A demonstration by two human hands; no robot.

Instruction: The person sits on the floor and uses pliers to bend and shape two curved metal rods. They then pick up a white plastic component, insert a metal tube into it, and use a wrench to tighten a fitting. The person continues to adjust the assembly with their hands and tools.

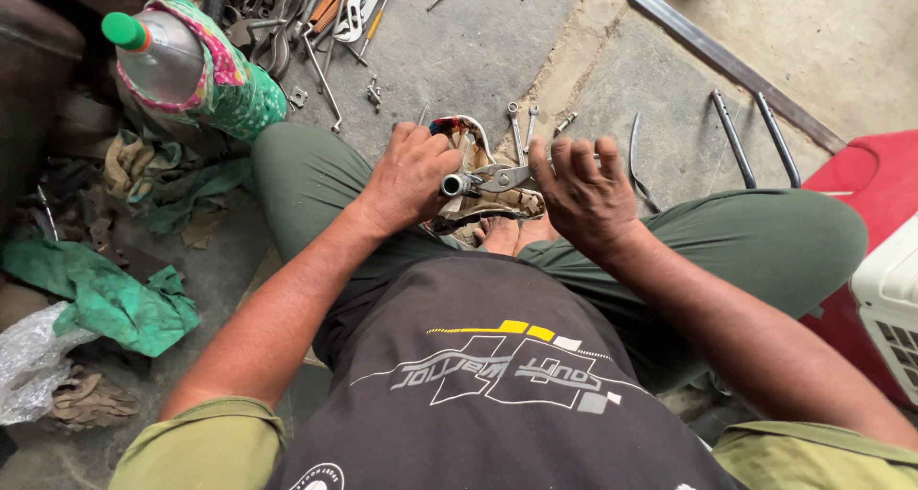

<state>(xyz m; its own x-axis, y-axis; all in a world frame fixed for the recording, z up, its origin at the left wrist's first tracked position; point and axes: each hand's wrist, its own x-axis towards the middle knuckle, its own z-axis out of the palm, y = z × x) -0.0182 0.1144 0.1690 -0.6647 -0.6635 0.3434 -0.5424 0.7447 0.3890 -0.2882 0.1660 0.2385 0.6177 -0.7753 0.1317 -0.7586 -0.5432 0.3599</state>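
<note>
I sit cross-legged on a concrete floor. My left hand [411, 176] is closed around a short metal tube [453, 185], its open end facing right. My right hand [583, 192] holds the handles of metal pliers [502, 175], fingers partly spread, and the jaws meet the tube's end. Both hands hover over a worn patterned sandal [483, 201] by my bare feet.
Spanners [521, 127] and small fittings lie on the floor beyond the hands. A heap of hand tools [320, 17] sits at the top left, next to a plastic bottle in a floral cloth cover [191, 65]. Green rags [105, 294] lie left; a red container [865, 179] stands right.
</note>
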